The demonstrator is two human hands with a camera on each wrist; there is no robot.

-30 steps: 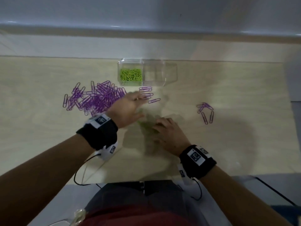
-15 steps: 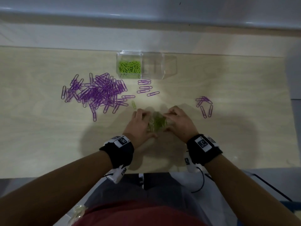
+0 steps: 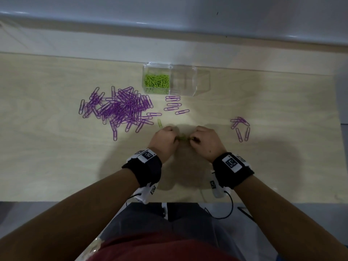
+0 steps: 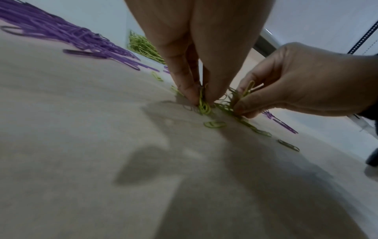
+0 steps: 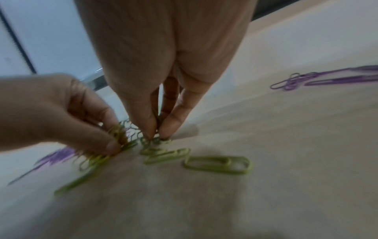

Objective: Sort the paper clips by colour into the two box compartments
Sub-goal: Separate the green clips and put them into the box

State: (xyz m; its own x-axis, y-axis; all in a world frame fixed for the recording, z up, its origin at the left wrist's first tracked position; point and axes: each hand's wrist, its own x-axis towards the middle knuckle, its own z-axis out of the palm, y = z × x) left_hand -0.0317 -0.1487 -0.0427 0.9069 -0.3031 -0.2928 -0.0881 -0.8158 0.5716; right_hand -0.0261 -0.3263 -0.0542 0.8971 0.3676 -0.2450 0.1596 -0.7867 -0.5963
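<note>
**Both hands pinch up the last green clips near the desk's front edge**

The left hand point(image 3: 165, 140) has its fingertips point(image 4: 191, 95) closed in a pinch on a few green paper clips point(image 4: 204, 105), and the right hand point(image 3: 206, 141) pinches another small bunch of the same tangle; both sets of fingers point down at the desk point(image 3: 282, 166). More green clips lie loose just beside the fingers, one flat clip point(image 5: 218, 165) nearest the right wrist camera, and a single stray clip point(image 3: 159, 123) sits on the far side of the left hand.

To do this step well, I judge it best to sweep the loose ones into the bunch before lifting, pinch firmly since the clips interlock and may dangle or drop, and carry them low to the box point(image 3: 202, 81) at the desk's far edge. Its left compartment point(image 3: 157, 81) already holds green clips; the right one looks empty. The big purple pile point(image 3: 120, 108) lies left of centre, a few purple clips point(image 3: 174, 105) in front of the box, a small purple group point(image 3: 241, 127) toward the right edge.

The wristbands point(image 3: 232, 169) carry square black-and-white code markers; no readable words or brands show
</note>
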